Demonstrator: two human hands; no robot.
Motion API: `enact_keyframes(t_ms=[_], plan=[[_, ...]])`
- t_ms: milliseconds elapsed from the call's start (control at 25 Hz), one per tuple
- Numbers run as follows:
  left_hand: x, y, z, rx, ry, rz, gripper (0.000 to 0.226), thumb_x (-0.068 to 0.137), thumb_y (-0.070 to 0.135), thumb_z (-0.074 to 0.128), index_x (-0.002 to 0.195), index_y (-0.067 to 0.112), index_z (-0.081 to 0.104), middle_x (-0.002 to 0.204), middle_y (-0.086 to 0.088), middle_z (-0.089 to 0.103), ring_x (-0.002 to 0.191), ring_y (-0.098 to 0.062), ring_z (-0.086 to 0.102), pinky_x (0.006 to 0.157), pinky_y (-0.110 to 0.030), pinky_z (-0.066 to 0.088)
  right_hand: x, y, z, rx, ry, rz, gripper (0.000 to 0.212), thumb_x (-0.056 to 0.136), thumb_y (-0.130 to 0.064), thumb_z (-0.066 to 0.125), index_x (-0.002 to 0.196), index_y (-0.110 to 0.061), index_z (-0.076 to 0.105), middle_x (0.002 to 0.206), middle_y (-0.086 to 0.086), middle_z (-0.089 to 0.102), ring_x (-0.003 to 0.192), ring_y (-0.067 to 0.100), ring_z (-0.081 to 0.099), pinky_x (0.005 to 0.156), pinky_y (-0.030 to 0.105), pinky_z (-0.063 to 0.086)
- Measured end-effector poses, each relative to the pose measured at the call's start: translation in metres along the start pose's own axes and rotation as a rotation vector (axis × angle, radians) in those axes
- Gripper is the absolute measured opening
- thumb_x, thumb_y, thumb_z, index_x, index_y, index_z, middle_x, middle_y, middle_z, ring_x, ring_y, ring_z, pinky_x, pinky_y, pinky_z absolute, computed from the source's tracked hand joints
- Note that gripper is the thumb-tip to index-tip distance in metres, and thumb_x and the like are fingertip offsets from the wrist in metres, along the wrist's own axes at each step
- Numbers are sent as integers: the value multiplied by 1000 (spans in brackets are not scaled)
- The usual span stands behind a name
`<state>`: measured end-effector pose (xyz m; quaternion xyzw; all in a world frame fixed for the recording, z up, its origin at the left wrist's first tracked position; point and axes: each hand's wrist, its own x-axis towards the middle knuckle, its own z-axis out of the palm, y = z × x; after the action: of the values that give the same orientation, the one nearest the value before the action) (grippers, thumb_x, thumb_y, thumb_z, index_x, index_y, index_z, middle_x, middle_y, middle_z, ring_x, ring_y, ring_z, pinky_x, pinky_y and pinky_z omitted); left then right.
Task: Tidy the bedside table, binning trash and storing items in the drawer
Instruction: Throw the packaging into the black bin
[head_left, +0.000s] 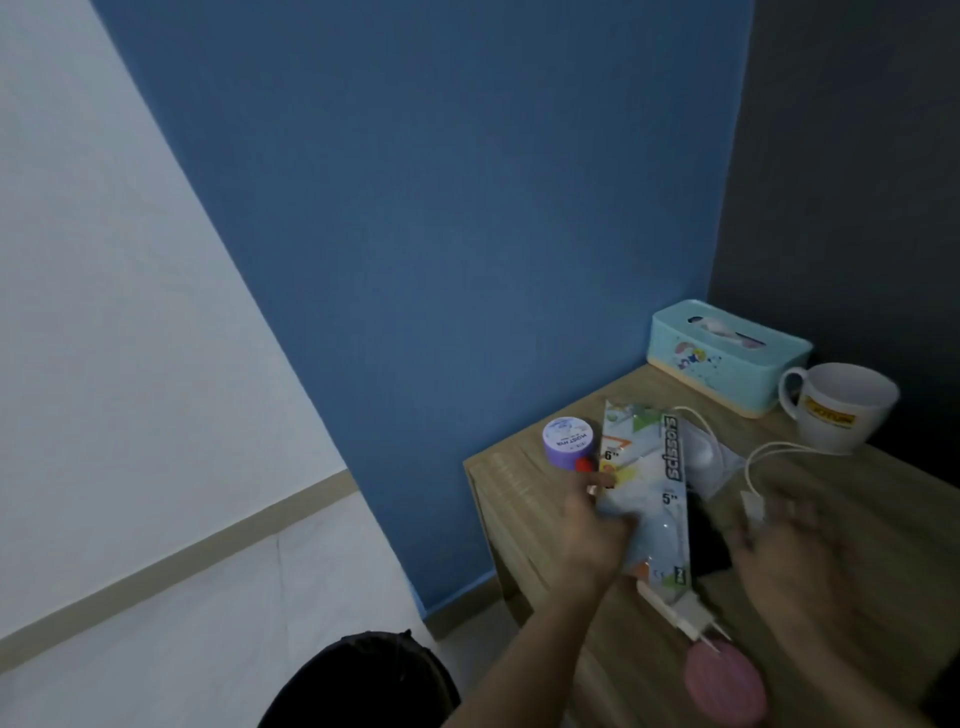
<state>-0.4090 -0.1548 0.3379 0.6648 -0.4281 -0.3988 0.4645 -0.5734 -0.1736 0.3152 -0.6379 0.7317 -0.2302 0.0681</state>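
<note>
Above table (909, 499) — left grip (597, 540) holds scissors packet (655, 467).

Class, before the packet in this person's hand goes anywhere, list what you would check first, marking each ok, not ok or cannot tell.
1. Left hand grips the scissors packet: ok.
2. Packet empty, so trash: cannot tell.
3. Black bin in view on the floor beside the table: ok.
4. Right hand free of the white cable: cannot tell, blurred.
5. Drawer open: cannot tell, not in view.
</note>
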Motion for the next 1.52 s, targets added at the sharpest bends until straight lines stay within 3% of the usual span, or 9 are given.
enact_keyframes(t_ms=[80,200,360,480,680,920,1200,1320,1520], plan=[[-5,-9,-27,-42,46,-56,30,79,10,66,99,25,50,93,10,57,93,-20,62,75,-31,55,-9,-30,8,27,50,-234,41,79,-15,63,115,4,57,111,29,60,101,44,56,85,52,47],[-16,-19,-72,-53,128,-52,30,80,6,65,103,19,51,90,8,55,85,-15,58,56,-11,49,-29,-75,28,131,-72,-422,41,79,-12,60,117,2,58,119,23,61,109,40,57,92,49,47],[-38,-48,-139,-69,257,-79,29,75,5,67,90,25,52,92,3,58,83,-17,59,74,-33,55,-71,-127,63,132,-200,-582,49,82,-29,35,115,-3,62,115,17,66,103,32,64,88,43,50],[-65,-88,-188,-90,356,-175,29,65,19,65,90,27,53,98,-1,61,90,-26,64,78,-48,57,-90,-138,98,-36,-330,-609,62,90,-43,26,123,1,55,128,23,57,116,37,56,97,44,42],[-98,-170,-234,-51,455,-322,26,73,-2,61,89,16,54,96,-9,65,89,-27,63,73,-34,54,-105,-144,123,-242,-368,-622,93,87,-58,-4,122,7,53,133,29,49,123,45,46,102,47,25],[-126,-241,-241,59,363,-564,28,75,-2,55,96,18,52,100,-5,58,92,-28,61,81,-44,56,-113,-151,132,-233,-315,-594,81,86,-52,17,130,12,40,140,34,37,130,47,33,106,52,25],[-131,-269,-235,60,420,-614,29,78,-7,48,97,16,52,99,-4,57,91,-30,62,78,-49,57,-131,-161,138,-200,-277,-590,80,80,-49,26,137,7,32,146,30,29,138,43,21,111,50,12],[-131,-272,-231,21,485,-658,30,79,-8,43,95,16,53,98,-6,59,89,-30,63,78,-49,57,-180,-168,161,-105,-430,-741,76,85,-48,28,140,4,29,149,24,28,139,37,23,112,45,15],[-147,-284,-235,128,608,-764,29,77,3,39,95,21,52,105,-8,64,93,-32,62,81,-43,55,-227,-167,202,-187,-996,-820,79,93,-44,38,146,-3,-5,156,13,-12,144,25,-11,118,39,9]])
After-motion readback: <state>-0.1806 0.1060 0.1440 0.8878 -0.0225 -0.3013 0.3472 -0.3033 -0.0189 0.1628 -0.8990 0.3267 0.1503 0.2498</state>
